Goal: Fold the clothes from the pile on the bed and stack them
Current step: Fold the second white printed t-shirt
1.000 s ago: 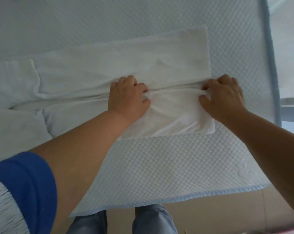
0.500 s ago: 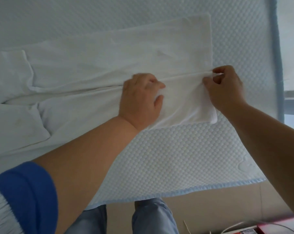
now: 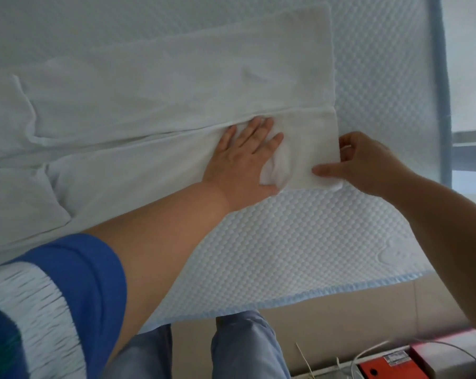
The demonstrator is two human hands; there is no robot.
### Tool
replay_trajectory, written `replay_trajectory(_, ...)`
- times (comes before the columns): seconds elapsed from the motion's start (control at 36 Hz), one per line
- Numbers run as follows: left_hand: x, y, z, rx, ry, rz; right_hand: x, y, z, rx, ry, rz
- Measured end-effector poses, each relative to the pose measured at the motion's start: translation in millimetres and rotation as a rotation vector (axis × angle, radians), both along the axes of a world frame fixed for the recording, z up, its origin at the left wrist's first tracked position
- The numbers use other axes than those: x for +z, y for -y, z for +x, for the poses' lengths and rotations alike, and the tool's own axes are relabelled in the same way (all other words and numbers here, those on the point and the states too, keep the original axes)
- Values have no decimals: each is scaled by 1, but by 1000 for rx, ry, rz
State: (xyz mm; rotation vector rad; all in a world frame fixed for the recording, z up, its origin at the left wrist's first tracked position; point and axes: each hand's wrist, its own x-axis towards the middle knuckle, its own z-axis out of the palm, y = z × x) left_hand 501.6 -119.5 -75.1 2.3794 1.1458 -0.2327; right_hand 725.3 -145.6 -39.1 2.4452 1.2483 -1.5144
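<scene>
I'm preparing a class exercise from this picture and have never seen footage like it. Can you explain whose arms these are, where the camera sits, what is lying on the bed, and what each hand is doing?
There is no machine here: a person wears one wide-angle camera on the head, looking down, so both arms reach in from the bottom of the view. A white garment is spread on a quilted mattress with a pale blue border. The left hand lies flat, fingers straight, pressing the cloth down. The right hand pinches the garment's right-hand edge between thumb and fingers. Below the bed you see the person's trouser legs and, on the floor, a red box with white cables.
</scene>
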Motion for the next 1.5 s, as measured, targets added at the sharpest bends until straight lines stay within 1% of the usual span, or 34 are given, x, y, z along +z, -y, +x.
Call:
replay_trajectory(0.08,-1,-1,0,-9,-17,-18,-2,11,7,4,-62,-59)
replay_trajectory(0.17,-2,-1,1,-13,-38,-18,-3,15,19,-92,-147,-54)
replay_trajectory(0.22,-3,-1,1,-22,-49,-20,-3,17,24,-111,-174,-76)
replay_trajectory(0.28,-4,-1,1,-27,-57,-15,-6,18,24,-67,-133,-75)
replay_trajectory(0.42,-5,0,1,-55,-103,-42,-3,22,10,94,108,3)
replay_trajectory(0.47,-2,-2,1,-68,-104,-74,1,28,5,96,166,80)
replay_trajectory(0.53,4,-6,-1,-65,-71,-117,4,34,-1,47,159,150)
replay_trajectory(0.61,11,-6,-12,-58,-19,-168,6,44,-13,-90,30,130)
replay_trajectory(0.69,10,-5,-25,-81,-37,-166,8,47,-18,-236,-51,114)
replay_trajectory(0.81,8,-8,-26,-44,-5,-173,21,41,-16,-251,-89,164)
replay_trajectory(0.89,7,-4,-24,-17,20,-151,28,34,-14,-307,-168,171)
replay_trajectory(0.94,8,-2,-22,13,36,-137,31,31,-15,-404,-273,161)
replay_trajectory(1.08,11,1,-16,57,41,-113,36,32,-25,-720,-678,94)
replay_trajectory(1.14,10,3,-16,59,35,-93,33,34,-28,-805,-762,82)
replay_trajectory(1.19,9,5,-15,58,30,-75,28,38,-28,-803,-727,91)
replay_trajectory(1.28,8,6,-14,64,17,-55,22,42,-25,-644,-485,158)
replay_trajectory(1.31,7,7,-14,66,14,-49,20,43,-22,-598,-440,192)
replay_trajectory(1.42,5,8,-12,76,21,-39,14,45,-11,-519,-371,299)
replay_trajectory(1.5,3,9,-11,76,1,-31,5,47,-9,-527,-338,273)
